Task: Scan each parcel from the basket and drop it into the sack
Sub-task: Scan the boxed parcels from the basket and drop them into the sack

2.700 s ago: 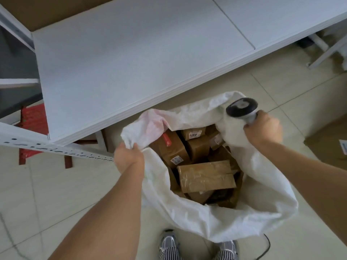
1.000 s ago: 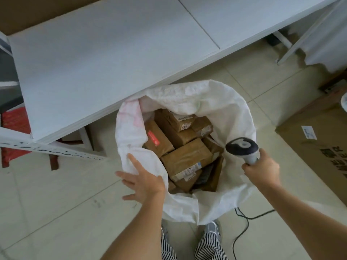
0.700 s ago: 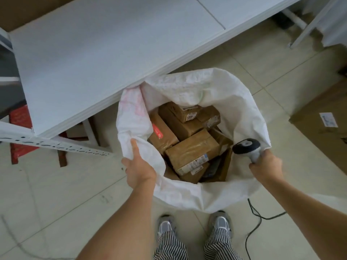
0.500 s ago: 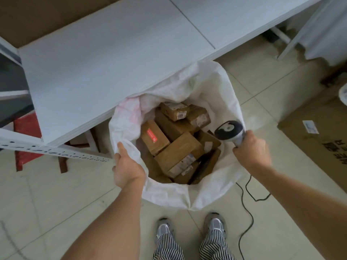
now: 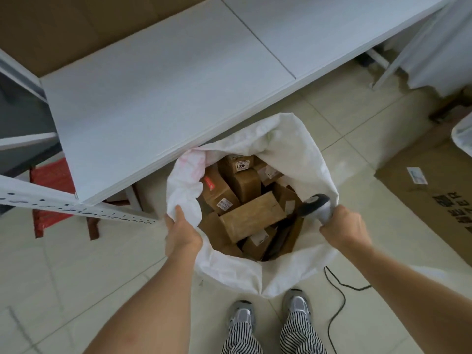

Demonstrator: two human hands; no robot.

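Sack (image 5: 301, 159) stands open on tiled floor (image 5: 76, 272), just near of white worktop (image 5: 158, 80), mouth spread wide. Left hand (image 5: 180, 235) grips sack's left rim, fingers curled over edge. Right hand (image 5: 343, 229) clenched round scanner (image 5: 315, 204) handle, bunching right rim with it. Brown parcels (image 5: 251, 218) piled inside sack, labels showing. Black cable (image 5: 337, 302) trails on floor at right. Flat cardboard box (image 5: 434, 190) lies far right. Red stool (image 5: 51, 198) under worktop at left. Basket not visible.

Parcels (image 5: 251, 218) lie in the sack (image 5: 293, 152), before the table (image 5: 158, 80).
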